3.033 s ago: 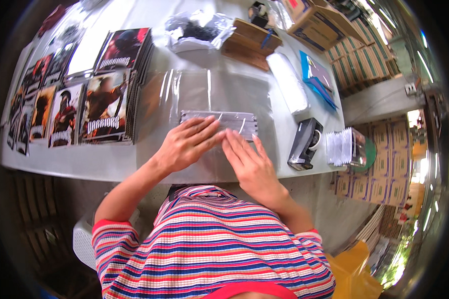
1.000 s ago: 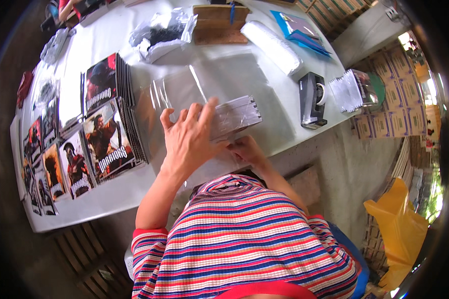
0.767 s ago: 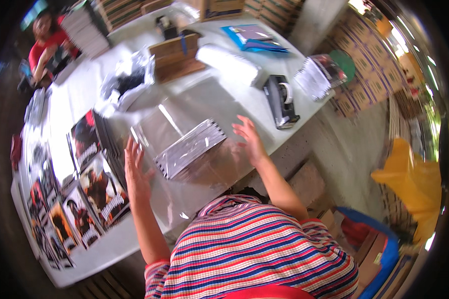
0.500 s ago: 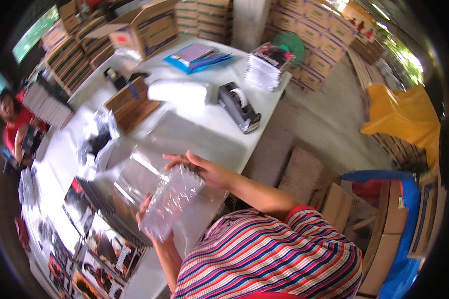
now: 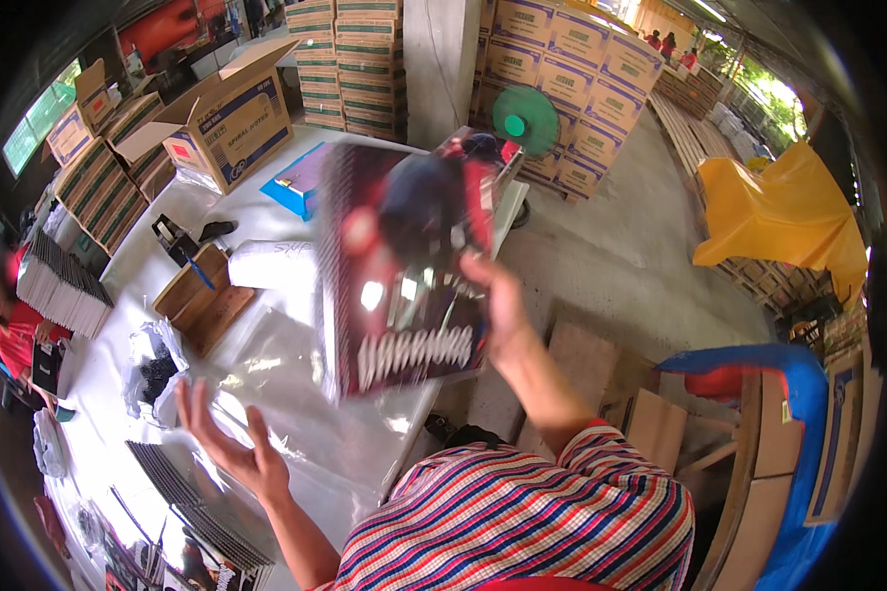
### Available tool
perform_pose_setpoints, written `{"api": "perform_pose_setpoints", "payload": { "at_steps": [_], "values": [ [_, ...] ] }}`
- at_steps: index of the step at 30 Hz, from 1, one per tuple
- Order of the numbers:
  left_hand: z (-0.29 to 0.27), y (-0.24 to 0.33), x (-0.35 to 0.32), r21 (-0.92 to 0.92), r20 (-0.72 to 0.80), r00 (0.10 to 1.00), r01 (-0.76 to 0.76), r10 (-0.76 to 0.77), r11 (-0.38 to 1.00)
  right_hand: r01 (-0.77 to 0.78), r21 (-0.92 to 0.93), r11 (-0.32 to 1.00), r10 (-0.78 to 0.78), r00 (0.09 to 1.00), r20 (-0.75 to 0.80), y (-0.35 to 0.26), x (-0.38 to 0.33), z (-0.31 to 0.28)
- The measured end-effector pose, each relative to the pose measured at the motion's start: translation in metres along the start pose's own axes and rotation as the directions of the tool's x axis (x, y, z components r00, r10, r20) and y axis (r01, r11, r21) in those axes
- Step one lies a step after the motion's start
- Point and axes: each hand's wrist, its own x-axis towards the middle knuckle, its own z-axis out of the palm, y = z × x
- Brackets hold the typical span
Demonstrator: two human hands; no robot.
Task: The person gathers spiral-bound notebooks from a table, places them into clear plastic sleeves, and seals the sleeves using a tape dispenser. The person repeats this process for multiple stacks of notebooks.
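Your right hand grips the wrapped notebook pack; keep it firm while your left hand hovers spread.

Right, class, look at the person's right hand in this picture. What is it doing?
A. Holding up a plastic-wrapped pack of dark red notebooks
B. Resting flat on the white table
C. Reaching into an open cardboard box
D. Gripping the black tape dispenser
A: the right hand grips the edge of the raised, blurred, shiny pack of notebooks above the white table, while the left hand hangs open and empty.
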Motion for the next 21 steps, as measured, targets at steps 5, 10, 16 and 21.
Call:
{"api": "perform_pose_setpoints", "payload": {
  "at_steps": [5,10,16,21],
  "values": [
    [0.002,-0.036,-0.061,0.36,0.226,0.893,0.294,-0.389,0.885,0.555,-0.105,0.825,-0.555,0.831,0.039,-0.13,0.11,-0.047],
    [-0.02,-0.046,-0.106,0.562,0.147,0.787,0.432,-0.599,0.706,0.504,-0.239,0.83,-0.517,0.856,0.01,-0.237,0.199,-0.123],
    [-0.02,-0.032,-0.145,0.791,-0.028,0.618,0.494,-0.786,0.361,0.348,-0.28,0.895,-0.383,0.92,-0.081,-0.213,0.254,-0.176],
    [-0.01,-0.027,-0.153,0.763,-0.114,0.595,0.565,-0.796,0.313,0.227,-0.376,0.898,-0.328,0.916,-0.231,-0.171,0.264,-0.183]
  ]
}}
